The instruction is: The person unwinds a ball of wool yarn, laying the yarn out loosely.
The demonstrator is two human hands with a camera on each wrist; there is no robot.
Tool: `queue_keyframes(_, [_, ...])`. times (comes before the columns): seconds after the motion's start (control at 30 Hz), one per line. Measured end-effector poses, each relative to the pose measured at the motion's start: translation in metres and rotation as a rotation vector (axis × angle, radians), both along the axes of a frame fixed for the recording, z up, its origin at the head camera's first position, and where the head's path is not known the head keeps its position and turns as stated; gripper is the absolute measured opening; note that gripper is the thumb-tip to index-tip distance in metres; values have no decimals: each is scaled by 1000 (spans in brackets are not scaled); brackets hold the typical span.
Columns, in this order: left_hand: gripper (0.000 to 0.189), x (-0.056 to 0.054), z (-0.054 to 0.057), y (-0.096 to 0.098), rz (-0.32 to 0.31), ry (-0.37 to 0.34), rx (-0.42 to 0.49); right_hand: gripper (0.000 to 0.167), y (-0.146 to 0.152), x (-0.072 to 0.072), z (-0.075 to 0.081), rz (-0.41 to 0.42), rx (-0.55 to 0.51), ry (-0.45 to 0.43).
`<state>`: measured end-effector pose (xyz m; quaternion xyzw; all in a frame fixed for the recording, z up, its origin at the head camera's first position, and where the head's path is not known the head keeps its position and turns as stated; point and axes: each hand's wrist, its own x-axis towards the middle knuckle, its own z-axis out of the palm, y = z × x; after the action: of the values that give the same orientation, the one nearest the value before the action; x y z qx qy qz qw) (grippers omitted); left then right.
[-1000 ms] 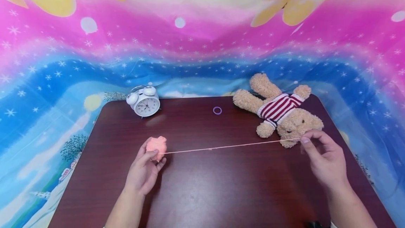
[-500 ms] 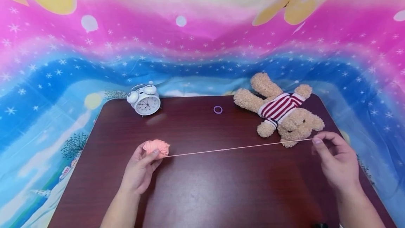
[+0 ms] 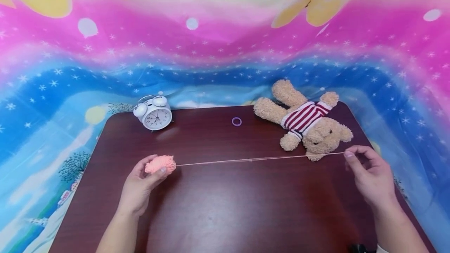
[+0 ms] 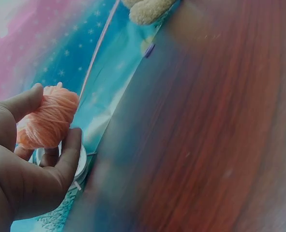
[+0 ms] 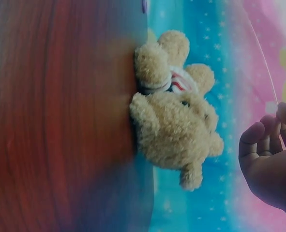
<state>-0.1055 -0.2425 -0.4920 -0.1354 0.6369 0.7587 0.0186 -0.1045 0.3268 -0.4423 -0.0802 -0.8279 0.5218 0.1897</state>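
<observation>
A peach-pink ball of yarn [image 3: 159, 164] sits in my left hand [image 3: 137, 186], gripped between thumb and fingers above the table. In the left wrist view the wound strands of the yarn ball [image 4: 51, 118] show clearly. From it a strand of yarn [image 3: 218, 162] runs taut across to my right hand [image 3: 370, 175], with a small knot or fuzz near its middle. Thumb and index finger of the right hand pinch the strand's end; the other fingers are curled in the right wrist view. This hand is held in the air, just in front of the teddy bear's head.
On the brown table [image 3: 218, 210] a white alarm clock [image 3: 157, 118] stands at the back left. A purple ring [image 3: 236, 122] lies at the back middle. The teddy bear [image 3: 306, 118] in a striped sweater lies at the back right. A patterned cloth [image 3: 211, 50] hangs behind.
The hands have moved farther apart, drawing the strand longer. The yarn ball has turned in the left hand and shifted left. The head view has swung slightly.
</observation>
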Motion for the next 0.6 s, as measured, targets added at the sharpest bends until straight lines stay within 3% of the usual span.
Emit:
queue_keyframes(0.27, [46, 1, 2, -18, -1, 51, 44, 11, 17, -3, -6, -47, 37, -37])
queue_keyframes(0.6, [46, 6, 5, -36, -11, 60, 38, 7, 55, -8, -13, -95, -187, -37])
